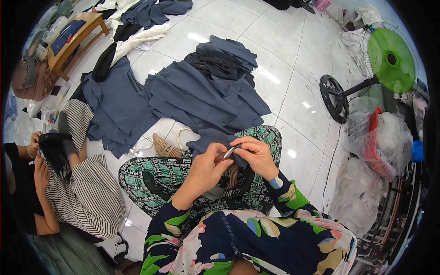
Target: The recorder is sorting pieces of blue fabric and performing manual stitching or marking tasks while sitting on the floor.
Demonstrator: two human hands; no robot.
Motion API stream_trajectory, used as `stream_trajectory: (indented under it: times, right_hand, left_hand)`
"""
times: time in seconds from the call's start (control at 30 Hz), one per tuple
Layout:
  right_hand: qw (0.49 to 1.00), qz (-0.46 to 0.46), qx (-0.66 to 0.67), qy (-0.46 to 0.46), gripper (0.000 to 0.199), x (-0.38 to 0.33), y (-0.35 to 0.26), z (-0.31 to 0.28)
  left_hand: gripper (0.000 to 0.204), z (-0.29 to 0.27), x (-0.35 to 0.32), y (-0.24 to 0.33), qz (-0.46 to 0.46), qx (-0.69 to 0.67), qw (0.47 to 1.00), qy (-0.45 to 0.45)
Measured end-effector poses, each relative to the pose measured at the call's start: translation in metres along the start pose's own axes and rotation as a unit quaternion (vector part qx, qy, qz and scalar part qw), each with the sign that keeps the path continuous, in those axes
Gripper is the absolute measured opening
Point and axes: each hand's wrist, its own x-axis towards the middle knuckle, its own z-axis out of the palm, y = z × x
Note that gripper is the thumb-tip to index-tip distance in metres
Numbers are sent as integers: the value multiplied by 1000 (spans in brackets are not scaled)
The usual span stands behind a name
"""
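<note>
Left hand (208, 165): fingers curled, thumb and index close together on a slim silvery metal tool (228, 152); its exact kind is hard to tell. Tool slants up toward the right hand. Right hand (255, 155): thumb and index pinch the edge of a blue-grey cloth piece (211, 139) right by the tool; remaining fingers bent, not spread. Cloth piece sits above the lap, between and just beyond the hands, soft, matte, loosely folded, part of it hidden by the fingers.

Around, left to right: co-worker's hands (40, 173) at far left, fingers bent on a dark cloth item (54, 145); grip detail too small to tell. Co-worker's striped trousers (94, 197), thin dark lines on pale fabric. Brown wooden bench (82, 31), flat top, straight legs, items on it. Flat blue-grey cloth stack (114, 110), angular edges, on glossy white floor tiles (275, 41). Next, a bigger blue-grey cloth pile (197, 94), layered, wrinkled, with a blacker bunch on top. Person's crossed legs in green-and-black printed trousers (153, 178). Far right: fan (392, 59) with round green blades, wire cage, black ring base. Below it, red plastic basket (376, 146) among crinkled clear plastic bags (360, 197).
</note>
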Motion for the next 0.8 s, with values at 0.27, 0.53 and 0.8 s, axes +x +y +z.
stream_trajectory:
  times: [0.27, 0.53, 0.8]
  right_hand:
    - [999, -28, -36, -8, 8, 1, 0, -2]
    - [997, -59, -57, -10, 7, 1, 0, -1]
    - [998, -35, -43, -8, 5, 0, -2, -3]
  left_hand:
    - [29, 3, 2, -7, -2, -24, 1000, -6]
    - [30, 8, 5, -23, -18, -141, 990, -22]
    - [33, 7, 2, -15, -19, -90, 996, -11]
